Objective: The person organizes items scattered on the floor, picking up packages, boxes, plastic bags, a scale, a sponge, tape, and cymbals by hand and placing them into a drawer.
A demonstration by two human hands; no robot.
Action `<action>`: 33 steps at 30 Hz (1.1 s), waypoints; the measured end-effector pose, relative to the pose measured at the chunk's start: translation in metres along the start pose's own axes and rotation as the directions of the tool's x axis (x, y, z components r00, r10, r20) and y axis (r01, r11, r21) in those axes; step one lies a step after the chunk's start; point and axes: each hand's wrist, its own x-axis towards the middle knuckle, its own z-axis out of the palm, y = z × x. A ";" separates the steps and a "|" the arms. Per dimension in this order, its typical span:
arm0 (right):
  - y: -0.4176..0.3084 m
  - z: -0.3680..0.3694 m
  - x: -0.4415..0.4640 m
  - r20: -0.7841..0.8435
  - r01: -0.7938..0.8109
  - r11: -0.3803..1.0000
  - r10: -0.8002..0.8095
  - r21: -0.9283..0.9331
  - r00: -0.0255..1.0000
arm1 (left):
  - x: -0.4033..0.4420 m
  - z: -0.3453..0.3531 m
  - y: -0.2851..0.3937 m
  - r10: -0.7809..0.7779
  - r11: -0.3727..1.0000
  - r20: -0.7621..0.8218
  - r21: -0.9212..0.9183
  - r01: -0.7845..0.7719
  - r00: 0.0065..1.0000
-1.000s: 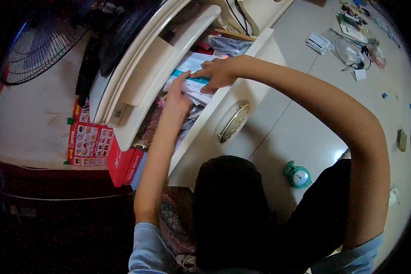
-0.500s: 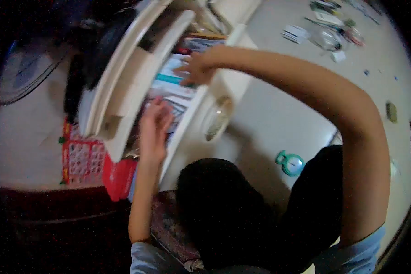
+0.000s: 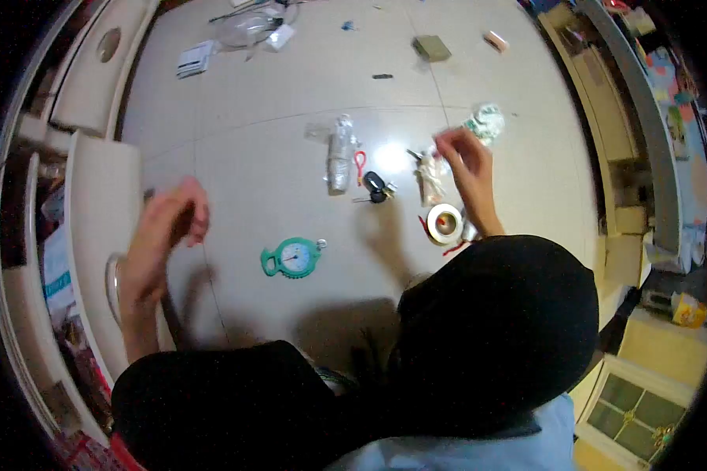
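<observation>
At the left, my left hand (image 3: 161, 239) hangs in the air beside the open drawer (image 3: 94, 228), its fingers loosely bent and nothing visible in them. My right hand (image 3: 471, 169) is over the floor just right of a white bundle (image 3: 430, 179), with fingers and thumb curved and no object visible between them. Between the hands lie a green dial scale (image 3: 295, 257), a clear wrapped roll (image 3: 340, 153), a red loop (image 3: 360, 162) and a black key fob (image 3: 375, 185). A roll of tape (image 3: 445, 224) lies below my right hand.
A white booklet (image 3: 196, 59) and a clear plastic bag (image 3: 247, 30) lie at the upper left. Farther off are a greenish block (image 3: 431, 49) and a crumpled bag (image 3: 487, 123). Shelves (image 3: 640, 118) line the right side.
The view has swung from the drawer to the floor. Both hands have come out of the drawer; my right hand is now far to the right, my left hand beside the drawer front.
</observation>
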 end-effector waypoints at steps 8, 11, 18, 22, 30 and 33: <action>0.098 0.044 -0.063 -0.081 -0.214 0.975 0.209 -0.060 0.975 | 0.054 0.137 -0.144 -0.536 0.782 0.135 -0.291 0.551 0.833; 0.089 0.083 -0.022 0.074 -0.077 0.937 0.108 -0.342 0.991 | 0.058 0.164 -0.135 -0.470 0.878 -0.063 -0.136 0.459 0.880; 0.092 0.152 0.011 0.276 0.158 0.871 -0.028 -0.464 0.961 | 0.092 0.174 -0.081 -0.197 0.973 -0.343 -0.185 0.139 0.918; 0.094 0.158 -0.005 0.293 0.077 0.962 0.003 -0.262 0.956 | 0.113 0.158 -0.114 -0.095 0.995 -0.404 -0.048 0.082 0.910; 0.033 0.096 -0.074 0.341 -0.062 0.995 0.086 -0.079 0.936 | 0.126 0.183 -0.121 -0.341 0.785 0.021 -0.543 0.297 0.940; 0.058 0.054 -0.075 0.128 -0.238 0.963 0.253 -0.126 0.959 | 0.133 0.192 -0.134 -0.289 0.798 -0.043 -0.563 0.215 0.956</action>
